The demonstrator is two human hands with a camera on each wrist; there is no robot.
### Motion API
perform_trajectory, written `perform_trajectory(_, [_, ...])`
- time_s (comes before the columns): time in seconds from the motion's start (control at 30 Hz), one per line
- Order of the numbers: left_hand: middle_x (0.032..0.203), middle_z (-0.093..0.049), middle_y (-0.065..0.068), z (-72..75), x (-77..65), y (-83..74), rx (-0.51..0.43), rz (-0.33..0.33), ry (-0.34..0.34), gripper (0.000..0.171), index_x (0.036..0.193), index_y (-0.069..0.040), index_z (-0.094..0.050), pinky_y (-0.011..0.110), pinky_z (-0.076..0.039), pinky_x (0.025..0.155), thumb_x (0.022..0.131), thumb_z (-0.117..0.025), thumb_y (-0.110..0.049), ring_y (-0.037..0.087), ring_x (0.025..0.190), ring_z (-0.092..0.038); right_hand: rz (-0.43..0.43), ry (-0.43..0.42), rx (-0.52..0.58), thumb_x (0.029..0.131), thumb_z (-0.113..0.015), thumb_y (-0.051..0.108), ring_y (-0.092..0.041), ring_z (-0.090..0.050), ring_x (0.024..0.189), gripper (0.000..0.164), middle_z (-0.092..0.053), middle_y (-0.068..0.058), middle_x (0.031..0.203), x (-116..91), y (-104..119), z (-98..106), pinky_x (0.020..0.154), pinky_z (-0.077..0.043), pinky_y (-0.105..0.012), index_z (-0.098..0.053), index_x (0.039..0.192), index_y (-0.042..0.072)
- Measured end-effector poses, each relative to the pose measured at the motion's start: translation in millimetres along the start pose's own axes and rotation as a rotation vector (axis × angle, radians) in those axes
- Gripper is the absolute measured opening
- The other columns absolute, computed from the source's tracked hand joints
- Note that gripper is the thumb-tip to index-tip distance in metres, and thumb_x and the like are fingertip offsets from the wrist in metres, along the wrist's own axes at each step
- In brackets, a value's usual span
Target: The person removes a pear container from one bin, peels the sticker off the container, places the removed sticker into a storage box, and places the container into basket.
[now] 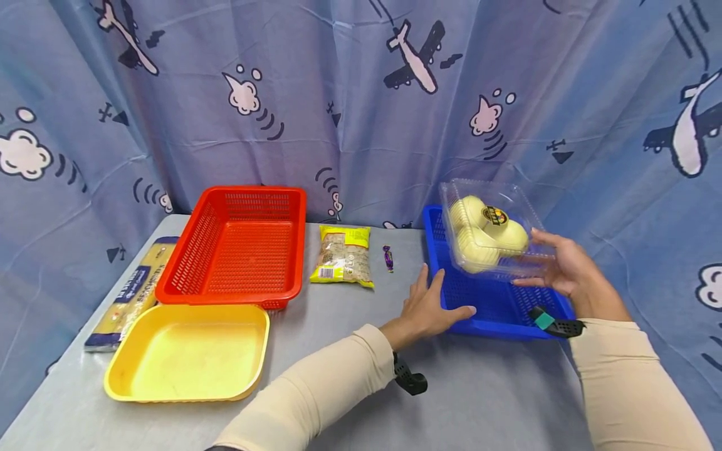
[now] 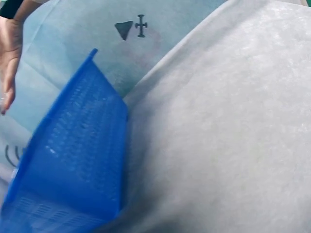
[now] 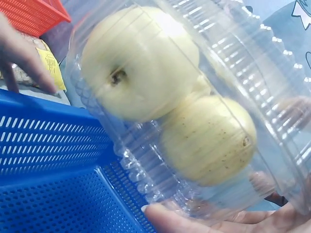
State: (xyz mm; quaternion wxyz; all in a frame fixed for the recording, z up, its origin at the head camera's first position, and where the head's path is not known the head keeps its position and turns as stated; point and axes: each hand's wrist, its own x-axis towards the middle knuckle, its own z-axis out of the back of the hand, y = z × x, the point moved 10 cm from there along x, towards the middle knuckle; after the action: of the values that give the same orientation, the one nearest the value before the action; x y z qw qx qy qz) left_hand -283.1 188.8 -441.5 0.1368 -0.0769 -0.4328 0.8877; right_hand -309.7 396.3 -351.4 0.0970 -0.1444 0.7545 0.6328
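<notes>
My right hand (image 1: 575, 275) grips the right side of a clear plastic clamshell box (image 1: 496, 217), tilted over the blue basket (image 1: 496, 313). Inside the box are several round, pale yellow-green fruits (image 3: 136, 58), and a dark round label sits on the lid. In the right wrist view, fingers show along the box's lower edge. My left hand (image 1: 427, 307) is beside the basket's near left corner with fingers spread, the thumb over its front rim, and nothing held. In the left wrist view the blue basket wall (image 2: 82, 141) shows, but none of the left hand.
A red basket (image 1: 251, 260) and a yellow tray (image 1: 192, 351) stand at the left, by a long packet (image 1: 132, 294). Between the red and blue baskets lie a yellow-edged bag (image 1: 342, 255) and a small purple wrapped candy (image 1: 388, 258). A patterned curtain (image 1: 361, 113) hangs behind the table.
</notes>
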Motion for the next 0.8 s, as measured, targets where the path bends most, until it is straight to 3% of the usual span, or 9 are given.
perform_trajectory(0.2, [0.16,0.001,-0.004,26.3,1.9,-14.5,-0.121,-0.031,-0.031,0.109,0.156,-0.032,-0.011,0.057,-0.03,0.103,0.071,-0.062,-0.077,0.031,0.143,-0.014,-0.005,0.003,0.002,0.101,-0.049,0.034,-0.029,-0.064,0.088,0.029,-0.024,-0.02,0.131,-2,3,-4,0.083,-0.041,-0.067,-0.037,0.124,0.021])
perform_trajectory(0.4, [0.159,-0.012,0.005,53.5,8.1,-33.1,-0.306,-0.032,-0.085,0.105,0.156,-0.021,-0.017,0.049,-0.029,0.107,0.076,-0.066,-0.068,0.027,0.142,-0.019,-0.003,0.028,0.006,0.101,-0.047,0.034,-0.029,-0.064,0.09,0.031,-0.028,-0.02,0.126,-5,7,-9,0.082,-0.044,-0.066,-0.036,0.124,0.018])
perform_trajectory(0.6, [0.156,-0.024,0.003,68.6,11.9,-42.9,-0.524,0.062,-0.069,0.095,0.155,-0.019,-0.023,0.042,-0.028,0.108,0.081,-0.063,-0.065,0.021,0.14,-0.025,-0.005,0.033,0.013,0.101,-0.048,0.034,-0.029,-0.064,0.091,0.032,-0.033,-0.019,0.123,-10,10,-15,0.082,-0.044,-0.065,-0.033,0.124,0.016])
perform_trajectory(0.8, [0.154,-0.028,0.002,73.4,16.3,-49.7,-0.813,0.146,-0.023,0.093,0.155,-0.022,-0.023,0.049,-0.045,0.093,0.082,-0.066,-0.06,0.026,0.129,-0.043,0.002,0.021,-0.008,0.1,-0.049,0.036,-0.027,-0.065,0.089,0.033,-0.02,-0.018,0.136,-16,12,-26,0.083,-0.043,-0.065,-0.032,0.122,0.017])
